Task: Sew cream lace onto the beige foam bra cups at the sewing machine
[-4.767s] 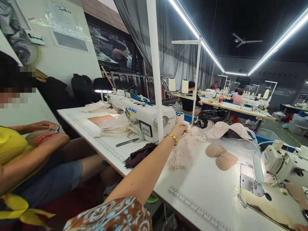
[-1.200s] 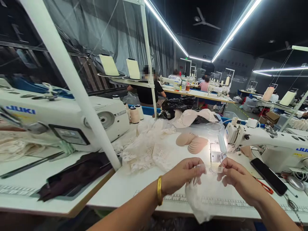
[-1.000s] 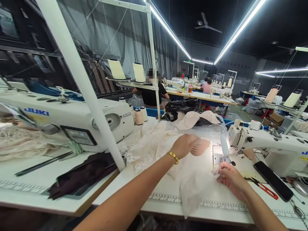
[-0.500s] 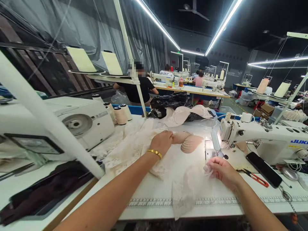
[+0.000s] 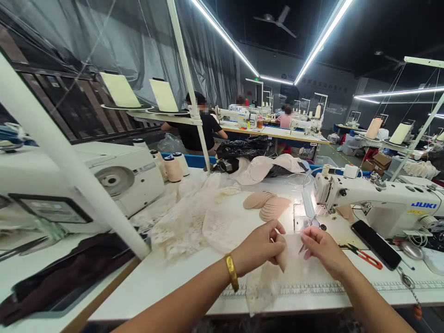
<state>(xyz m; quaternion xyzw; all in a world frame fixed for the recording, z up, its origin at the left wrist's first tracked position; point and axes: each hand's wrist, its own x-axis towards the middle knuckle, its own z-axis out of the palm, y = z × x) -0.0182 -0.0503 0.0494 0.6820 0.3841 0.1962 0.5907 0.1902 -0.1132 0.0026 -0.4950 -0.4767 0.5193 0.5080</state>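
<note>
My left hand (image 5: 261,246) and my right hand (image 5: 321,249) hold a beige foam cup (image 5: 290,252) between them, over a pale lace piece (image 5: 263,287) that droops past the table's front edge. Both hands pinch the cup's edges, just in front of the white sewing machine (image 5: 378,199) and its lit needle plate (image 5: 305,221). A stack of beige cups (image 5: 267,204) lies a little beyond my hands. A heap of cream lace (image 5: 194,216) spreads to the left of it.
A black phone (image 5: 375,237) and red-handled scissors (image 5: 363,253) lie at the right of the white table (image 5: 163,280). A second sewing machine (image 5: 86,182), a white post (image 5: 65,157) and dark fabric (image 5: 65,277) stand at left. Thread cones (image 5: 173,167) and seated people are behind.
My left hand left the stack of cups and came back with one cup. It now meets my right hand over the lace piece. The view has steadied.
</note>
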